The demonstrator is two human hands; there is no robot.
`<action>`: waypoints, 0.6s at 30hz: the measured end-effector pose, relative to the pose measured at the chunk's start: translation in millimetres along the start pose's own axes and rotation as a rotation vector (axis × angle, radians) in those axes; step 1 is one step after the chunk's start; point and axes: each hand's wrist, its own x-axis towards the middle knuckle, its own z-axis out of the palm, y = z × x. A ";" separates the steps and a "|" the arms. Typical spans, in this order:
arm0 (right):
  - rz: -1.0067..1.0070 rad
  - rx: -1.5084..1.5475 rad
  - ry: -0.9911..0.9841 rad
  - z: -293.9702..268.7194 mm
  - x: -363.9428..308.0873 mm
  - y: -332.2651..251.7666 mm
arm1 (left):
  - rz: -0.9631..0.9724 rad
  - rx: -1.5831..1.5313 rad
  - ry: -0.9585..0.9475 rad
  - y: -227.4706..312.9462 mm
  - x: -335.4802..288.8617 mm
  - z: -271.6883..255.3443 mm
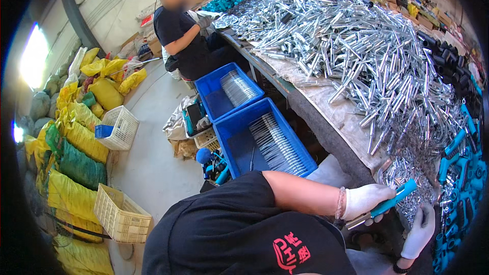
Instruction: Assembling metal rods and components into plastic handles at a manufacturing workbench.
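My left hand (369, 201), in a white glove, is closed around a teal-handled tool (400, 197). The tool lies tilted in the grip, with a metal shaft (358, 221) sticking out on the side toward my body. Close to its teal end is my gloved right hand (422, 229), fingers bent together over the table edge. Whatever sits between those fingertips is too small to make out. Just beyond both hands lies a pile of small shiny metal parts (407, 178).
A large heap of metal tubes (341, 46) covers the table. Teal plastic handles (461, 209) lie at right, black parts (448, 66) behind. Blue bins (232, 145) with rows of metal rods stand left of the table. Crates (122, 214) and yellow sacks (76, 188) line the left; a person (178, 30) sits far left.
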 end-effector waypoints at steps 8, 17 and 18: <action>0.180 0.455 -0.024 22.8 -40.5 -76.3 | 0.124 0.040 -0.055 -4.8 0.4 -5.8; -0.208 0.144 0.097 55.1 -49.2 -63.6 | 0.224 0.007 -0.122 -15.3 -8.3 1.3; -0.125 0.204 0.068 55.3 -49.7 -59.2 | 0.255 -0.013 -0.111 -16.9 -8.5 -0.2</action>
